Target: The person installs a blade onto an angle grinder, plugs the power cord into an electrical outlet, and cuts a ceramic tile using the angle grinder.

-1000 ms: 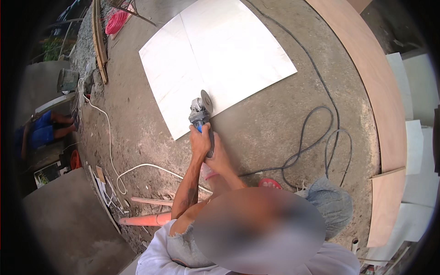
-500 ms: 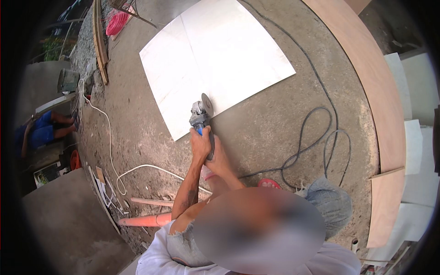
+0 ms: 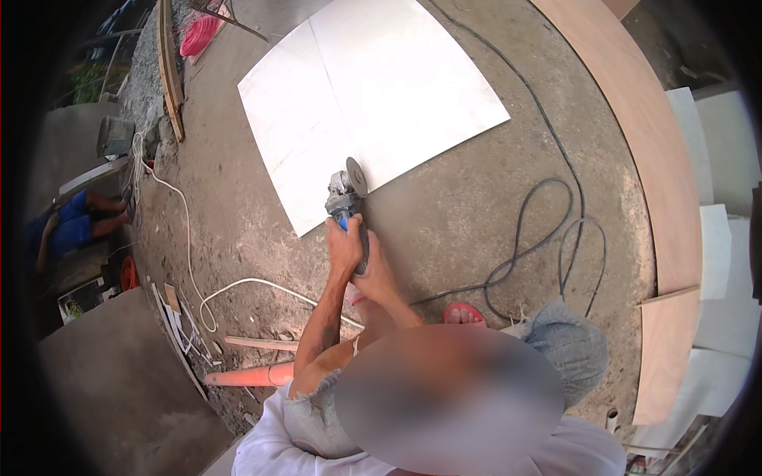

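Note:
My left hand (image 3: 344, 244) is wrapped round the front of a blue and black angle grinder (image 3: 343, 195). Behind it, my right hand (image 3: 376, 276) grips the rear of the tool's body. The grinder's thin round disc (image 3: 357, 177) stands on edge at the near side of a large white panel (image 3: 397, 87) lying on the ground. A fine dark line crosses the panel from its far edge toward the disc. Whether the disc touches the panel or is spinning, I cannot tell.
A black cable (image 3: 528, 218) loops over the concrete on the right, and a white cable (image 3: 188, 238) winds along the left. Plywood (image 3: 663, 174) borders the right side. An orange pipe (image 3: 246, 375) lies near left. Another person in blue shorts (image 3: 74, 220) is at far left.
The whole view has shifted slightly. Both hands stay on the grinder, and its disc keeps nearly the same place at the panel's near edge.

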### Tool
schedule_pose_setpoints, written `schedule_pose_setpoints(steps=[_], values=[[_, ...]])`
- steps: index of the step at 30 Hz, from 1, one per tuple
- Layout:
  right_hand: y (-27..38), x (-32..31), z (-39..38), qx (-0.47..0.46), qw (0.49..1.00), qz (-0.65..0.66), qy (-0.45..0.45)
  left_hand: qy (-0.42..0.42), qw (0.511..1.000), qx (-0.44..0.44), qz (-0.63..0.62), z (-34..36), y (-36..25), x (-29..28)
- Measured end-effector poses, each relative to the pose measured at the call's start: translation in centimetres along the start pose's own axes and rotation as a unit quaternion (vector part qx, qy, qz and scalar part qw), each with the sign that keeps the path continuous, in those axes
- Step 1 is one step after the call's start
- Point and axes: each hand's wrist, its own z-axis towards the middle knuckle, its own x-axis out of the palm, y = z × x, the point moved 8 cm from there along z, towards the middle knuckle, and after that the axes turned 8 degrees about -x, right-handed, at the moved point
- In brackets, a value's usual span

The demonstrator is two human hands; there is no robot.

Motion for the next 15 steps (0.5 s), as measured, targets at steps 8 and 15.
schedule_pose_setpoints(steps=[8, 15], values=[[0.6, -0.3, -0.3, -0.016, 1.0, 0.0, -0.009, 0.008, 1.0, -0.02, 0.0, -0.4, 0.0, -0.1], [0.5, -0.3, -0.7, 0.004, 1.0, 0.005, -0.002, 0.01, 1.0, -0.029, 0.0, -0.6, 0.3, -0.1]])
